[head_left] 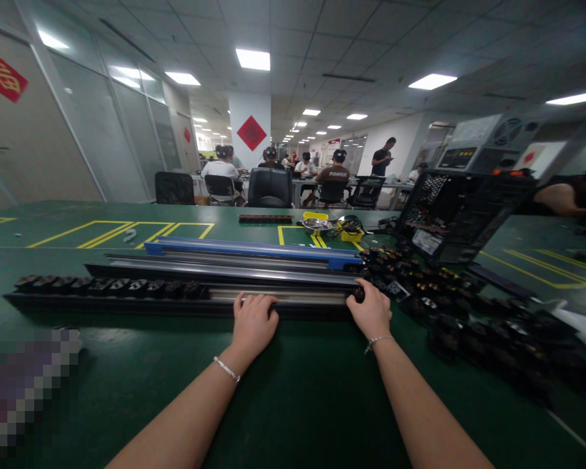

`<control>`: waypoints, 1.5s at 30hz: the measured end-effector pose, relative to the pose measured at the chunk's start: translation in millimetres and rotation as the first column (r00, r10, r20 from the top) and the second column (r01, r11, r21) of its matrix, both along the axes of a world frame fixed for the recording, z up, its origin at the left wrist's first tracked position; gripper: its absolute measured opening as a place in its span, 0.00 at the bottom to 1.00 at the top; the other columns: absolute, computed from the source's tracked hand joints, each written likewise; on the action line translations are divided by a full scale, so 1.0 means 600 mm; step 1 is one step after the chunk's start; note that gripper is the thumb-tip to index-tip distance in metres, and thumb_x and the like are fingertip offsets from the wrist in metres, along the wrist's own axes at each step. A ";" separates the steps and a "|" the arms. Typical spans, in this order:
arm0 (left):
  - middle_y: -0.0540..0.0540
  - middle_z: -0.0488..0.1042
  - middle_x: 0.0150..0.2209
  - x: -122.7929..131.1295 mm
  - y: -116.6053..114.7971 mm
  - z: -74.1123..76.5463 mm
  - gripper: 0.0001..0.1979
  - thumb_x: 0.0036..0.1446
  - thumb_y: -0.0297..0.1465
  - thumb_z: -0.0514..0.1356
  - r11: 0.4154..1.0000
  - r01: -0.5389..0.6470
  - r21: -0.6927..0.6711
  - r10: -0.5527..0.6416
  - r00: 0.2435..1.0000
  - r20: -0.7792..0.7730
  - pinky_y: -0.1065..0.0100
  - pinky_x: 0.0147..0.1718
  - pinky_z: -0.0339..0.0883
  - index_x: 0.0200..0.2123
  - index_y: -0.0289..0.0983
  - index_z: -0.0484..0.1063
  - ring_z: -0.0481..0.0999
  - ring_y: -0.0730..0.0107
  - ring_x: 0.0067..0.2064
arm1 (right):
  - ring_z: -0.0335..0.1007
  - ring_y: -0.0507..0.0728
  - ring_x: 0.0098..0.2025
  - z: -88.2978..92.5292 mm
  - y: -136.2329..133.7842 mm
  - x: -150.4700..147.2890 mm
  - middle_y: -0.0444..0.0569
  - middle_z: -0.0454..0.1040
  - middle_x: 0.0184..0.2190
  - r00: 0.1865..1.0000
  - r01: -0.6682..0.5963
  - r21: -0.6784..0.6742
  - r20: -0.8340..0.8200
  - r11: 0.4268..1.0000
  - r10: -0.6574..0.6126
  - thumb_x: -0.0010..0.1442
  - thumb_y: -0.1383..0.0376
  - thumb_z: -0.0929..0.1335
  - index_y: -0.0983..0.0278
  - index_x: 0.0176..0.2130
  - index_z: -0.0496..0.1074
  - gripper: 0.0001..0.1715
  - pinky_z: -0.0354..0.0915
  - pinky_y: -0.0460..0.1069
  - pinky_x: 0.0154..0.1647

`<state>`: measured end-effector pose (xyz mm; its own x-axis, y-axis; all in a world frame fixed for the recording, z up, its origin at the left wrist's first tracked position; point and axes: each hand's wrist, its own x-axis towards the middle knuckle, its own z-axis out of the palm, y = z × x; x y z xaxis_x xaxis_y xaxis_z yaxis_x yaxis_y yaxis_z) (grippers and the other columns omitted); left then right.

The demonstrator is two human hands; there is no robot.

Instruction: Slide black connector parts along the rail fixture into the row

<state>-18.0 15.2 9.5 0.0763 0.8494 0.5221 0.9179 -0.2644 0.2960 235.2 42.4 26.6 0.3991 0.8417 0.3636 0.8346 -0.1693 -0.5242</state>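
A long black rail [127, 303] lies across the green table [293, 391] in front of me, with a row of small black parts [107, 285] seated along its left half. My left hand [254, 322] rests on the rail's bare middle stretch, fingers curled over its edge. At the rail's right end my right hand [371, 311] pinches a small black part [357, 296]. More rails, one silver [215, 260] and one blue [244, 247], lie just behind.
A heap of loose black parts [469, 306] spreads to the right of the rail. A black mesh crate [459, 212] stands behind it. A metal bowl [316, 225] and yellow box [351, 233] sit farther back. People sit at desks in the distance; another person's arm [561, 198] shows at far right.
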 end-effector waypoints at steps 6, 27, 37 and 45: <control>0.52 0.76 0.37 -0.001 -0.001 -0.001 0.11 0.52 0.30 0.53 1.000 0.009 0.017 -0.008 1.000 -0.007 0.53 0.57 0.44 0.38 0.45 0.72 0.70 0.64 0.43 | 0.58 0.65 0.51 -0.004 0.003 0.006 0.49 0.68 0.50 1.000 -0.008 0.016 -0.003 1.000 0.008 0.50 0.63 0.62 0.56 0.51 0.67 0.26 0.59 0.60 0.48; 0.52 0.76 0.39 -0.002 -0.003 0.000 0.12 0.52 0.29 0.53 1.000 0.008 0.003 -0.008 1.000 -0.027 0.53 0.57 0.44 0.39 0.45 0.71 0.70 0.64 0.43 | 0.63 0.60 0.48 -0.022 0.022 0.038 0.53 0.69 0.44 0.995 -0.098 0.233 -0.010 0.967 0.103 0.46 0.68 0.61 0.63 0.47 0.67 0.26 0.58 0.56 0.52; 0.51 0.76 0.39 -0.002 -0.004 0.002 0.12 0.52 0.29 0.53 1.000 0.008 0.001 -0.008 1.000 -0.018 0.53 0.57 0.44 0.39 0.45 0.71 0.70 0.63 0.43 | 0.62 0.59 0.50 -0.019 0.017 0.039 0.52 0.67 0.47 0.992 -0.085 0.193 -0.072 0.977 0.101 0.47 0.68 0.61 0.62 0.49 0.66 0.27 0.58 0.54 0.53; 0.52 0.76 0.39 -0.003 -0.003 -0.002 0.12 0.53 0.29 0.52 1.000 0.014 0.018 -0.013 1.000 -0.028 0.53 0.57 0.44 0.39 0.45 0.71 0.70 0.63 0.43 | 0.63 0.60 0.49 -0.018 0.017 0.042 0.55 0.68 0.44 0.993 -0.011 0.185 -0.115 0.983 0.033 0.46 0.63 0.63 0.66 0.47 0.65 0.26 0.59 0.53 0.52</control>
<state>-19.8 13.2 8.5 0.1025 0.8386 0.5351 0.9220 -0.2821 0.2654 260.3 52.7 15.9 0.4300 0.7740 0.4647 0.7681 -0.0431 -0.6389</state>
